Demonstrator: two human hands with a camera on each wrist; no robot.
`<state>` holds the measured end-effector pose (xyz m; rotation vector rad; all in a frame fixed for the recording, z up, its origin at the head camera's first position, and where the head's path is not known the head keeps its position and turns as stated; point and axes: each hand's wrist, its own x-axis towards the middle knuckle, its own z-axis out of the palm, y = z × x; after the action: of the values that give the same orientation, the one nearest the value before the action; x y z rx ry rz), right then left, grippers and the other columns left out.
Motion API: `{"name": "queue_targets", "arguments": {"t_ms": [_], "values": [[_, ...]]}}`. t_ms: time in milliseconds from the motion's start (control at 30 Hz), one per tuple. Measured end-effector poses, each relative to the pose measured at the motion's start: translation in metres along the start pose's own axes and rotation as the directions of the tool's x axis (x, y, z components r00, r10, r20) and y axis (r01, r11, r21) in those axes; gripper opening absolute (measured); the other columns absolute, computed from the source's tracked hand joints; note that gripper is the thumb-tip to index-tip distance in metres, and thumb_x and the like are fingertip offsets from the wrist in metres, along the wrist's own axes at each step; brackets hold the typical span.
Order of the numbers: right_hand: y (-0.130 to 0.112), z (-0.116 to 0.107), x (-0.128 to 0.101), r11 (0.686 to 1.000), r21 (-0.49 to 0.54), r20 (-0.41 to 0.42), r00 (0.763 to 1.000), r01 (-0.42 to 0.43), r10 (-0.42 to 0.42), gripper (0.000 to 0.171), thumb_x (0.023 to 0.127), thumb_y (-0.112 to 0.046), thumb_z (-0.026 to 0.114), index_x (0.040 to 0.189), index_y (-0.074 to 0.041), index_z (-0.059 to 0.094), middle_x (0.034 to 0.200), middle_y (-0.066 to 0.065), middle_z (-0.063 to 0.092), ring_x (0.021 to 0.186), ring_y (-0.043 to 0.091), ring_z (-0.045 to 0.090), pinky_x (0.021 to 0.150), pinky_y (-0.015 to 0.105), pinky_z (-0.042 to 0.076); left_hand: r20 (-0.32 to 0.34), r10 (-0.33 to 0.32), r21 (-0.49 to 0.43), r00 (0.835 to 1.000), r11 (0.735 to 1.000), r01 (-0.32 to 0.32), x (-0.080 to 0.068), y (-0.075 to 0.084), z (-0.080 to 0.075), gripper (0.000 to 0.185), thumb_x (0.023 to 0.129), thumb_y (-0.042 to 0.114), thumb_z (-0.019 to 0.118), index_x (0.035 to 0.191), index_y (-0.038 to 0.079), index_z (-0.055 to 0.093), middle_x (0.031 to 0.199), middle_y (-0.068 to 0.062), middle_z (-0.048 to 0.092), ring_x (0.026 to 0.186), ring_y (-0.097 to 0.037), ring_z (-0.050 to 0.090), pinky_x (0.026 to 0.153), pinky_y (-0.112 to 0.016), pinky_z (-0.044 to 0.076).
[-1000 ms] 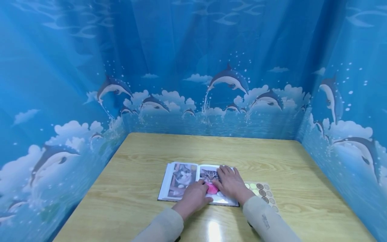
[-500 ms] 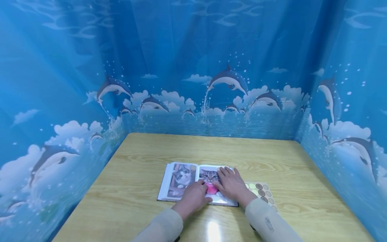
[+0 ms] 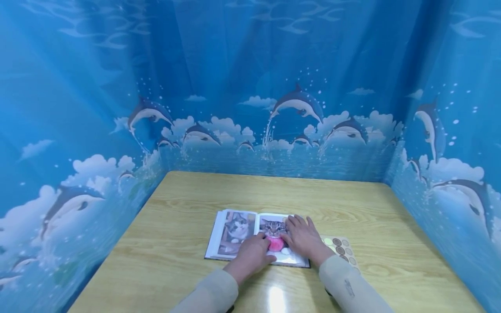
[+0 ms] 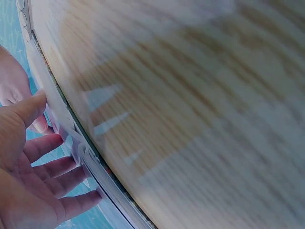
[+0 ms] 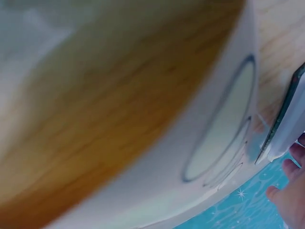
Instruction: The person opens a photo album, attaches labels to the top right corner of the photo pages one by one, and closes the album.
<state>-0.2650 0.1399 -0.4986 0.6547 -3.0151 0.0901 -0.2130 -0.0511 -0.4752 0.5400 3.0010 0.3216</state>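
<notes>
A photo album (image 3: 213, 248) lies spread on the table, a cat picture on each page. On its right page, a striped cat photo (image 3: 269, 224) shows a pink round patch (image 3: 276, 244) below the cat's face. My left hand (image 3: 252, 253) rests its fingers across the lower middle of the album; in the left wrist view its fingers (image 4: 78, 202) are spread and touch the pages. My right hand (image 3: 303, 237) lies flat on the right page's outer side, fingers pointing away from me. At the right wrist view's edge, part of that hand (image 5: 291, 200) shows beside the album's cover.
A sheet of round stickers (image 3: 349, 252), some dark, some pale, lies right of the album, partly under the right forearm. The wooden table (image 3: 188, 195) is bordered by a blue dolphin-print curtain (image 3: 250, 87) at the back and sides.
My right hand has shifted slightly right, uncovering more of the pink patch and the right photo. My left hand and the album stay about where they were.
</notes>
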Motion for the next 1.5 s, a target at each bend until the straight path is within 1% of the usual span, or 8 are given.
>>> {"name": "queue_targets", "arguments": {"t_ms": [400, 567, 700, 967, 1100, 1233, 1367, 1500], "values": [[-0.005, -0.001, 0.009, 0.998, 0.03, 0.049, 0.997, -0.059, 0.058, 0.061, 0.103, -0.051, 0.042, 0.149, -0.011, 0.045, 0.155, 0.021, 0.035, 0.144, 0.039, 0.028, 0.117, 0.062, 0.015, -0.003, 0.008, 0.009, 1.0, 1.0, -0.008, 0.0, 0.001, 0.001, 0.055, 0.086, 0.048, 0.073, 0.122, 0.007, 0.067, 0.137, -0.016, 0.056, 0.113, -0.032, 0.061, 0.097, -0.046, 0.05], [-0.006, -0.003, 0.007, 0.998, 0.019, 0.039, 0.998, -0.054, 0.053, 0.057, 0.103, -0.048, 0.043, 0.148, -0.013, 0.047, 0.154, 0.022, 0.036, 0.143, 0.04, 0.029, 0.116, 0.062, 0.017, 0.01, 0.013, 0.021, 1.0, 1.0, -0.013, 0.0, 0.001, 0.001, 0.072, 0.082, 0.059, 0.072, 0.129, 0.006, 0.063, 0.136, -0.015, 0.057, 0.114, -0.032, 0.06, 0.098, -0.046, 0.049], [-0.005, -0.004, 0.005, 0.998, 0.027, 0.031, 0.998, -0.055, 0.054, 0.055, 0.104, -0.046, 0.044, 0.147, -0.013, 0.048, 0.154, 0.022, 0.036, 0.142, 0.04, 0.03, 0.116, 0.062, 0.018, 0.016, 0.018, -0.014, 1.0, 1.0, -0.018, 0.0, 0.001, 0.002, 0.084, 0.075, 0.062, 0.076, 0.133, 0.003, 0.059, 0.135, -0.017, 0.056, 0.116, -0.035, 0.058, 0.101, -0.049, 0.046], [0.001, -0.01, -0.004, 0.991, 0.104, 0.025, 0.996, -0.084, 0.082, 0.052, 0.105, -0.04, 0.043, 0.147, -0.009, 0.047, 0.153, 0.024, 0.035, 0.142, 0.042, 0.03, 0.116, 0.062, 0.019, 0.026, 0.006, -0.079, 1.0, 0.997, -0.004, 0.0, -0.003, 0.002, 0.072, 0.08, 0.056, 0.075, 0.132, 0.008, 0.06, 0.138, -0.015, 0.055, 0.12, -0.034, 0.056, 0.103, -0.049, 0.045], [0.004, -0.014, -0.009, 0.985, 0.124, 0.016, 0.993, -0.119, 0.118, 0.053, 0.105, -0.039, 0.042, 0.146, -0.006, 0.047, 0.152, 0.024, 0.037, 0.141, 0.042, 0.031, 0.116, 0.061, 0.019, -0.014, 0.05, -0.079, 0.999, 0.996, -0.051, -0.002, -0.009, 0.0, 0.062, 0.083, 0.055, 0.073, 0.125, 0.011, 0.066, 0.129, -0.012, 0.062, 0.112, -0.028, 0.061, 0.097, -0.046, 0.05], [0.006, -0.017, -0.013, 0.978, 0.142, 0.005, 0.988, -0.151, 0.151, 0.053, 0.106, -0.038, 0.04, 0.145, -0.003, 0.047, 0.151, 0.024, 0.038, 0.141, 0.042, 0.032, 0.116, 0.061, 0.02, -0.093, 0.14, -0.048, 0.986, 0.988, -0.145, -0.003, -0.014, 0.001, 0.043, 0.086, 0.05, 0.072, 0.107, 0.013, 0.071, 0.1, -0.002, 0.068, 0.085, -0.017, 0.063, 0.077, -0.035, 0.055], [0.009, -0.017, -0.016, 0.974, 0.167, -0.025, 0.987, -0.155, 0.162, 0.051, 0.106, -0.036, 0.038, 0.144, -0.002, 0.048, 0.15, 0.024, 0.04, 0.14, 0.042, 0.034, 0.115, 0.061, 0.021, -0.182, 0.231, 0.001, 0.956, 0.972, -0.235, -0.004, -0.015, 0.002, 0.023, 0.091, 0.037, 0.068, 0.084, 0.016, 0.068, 0.073, 0.006, 0.058, 0.062, -0.008, 0.05, 0.056, -0.024, 0.047], [0.01, -0.016, -0.018, 0.97, 0.182, -0.017, 0.986, -0.16, 0.166, 0.052, 0.106, -0.036, 0.039, 0.144, -0.002, 0.049, 0.15, 0.024, 0.041, 0.14, 0.042, 0.034, 0.115, 0.061, 0.021, -0.247, 0.233, -0.036, 0.941, 0.968, -0.249, -0.009, -0.014, 0.001, 0.021, 0.092, 0.021, 0.064, 0.071, 0.017, 0.061, 0.063, 0.009, 0.05, 0.052, -0.006, 0.043, 0.047, -0.02, 0.039]]}}
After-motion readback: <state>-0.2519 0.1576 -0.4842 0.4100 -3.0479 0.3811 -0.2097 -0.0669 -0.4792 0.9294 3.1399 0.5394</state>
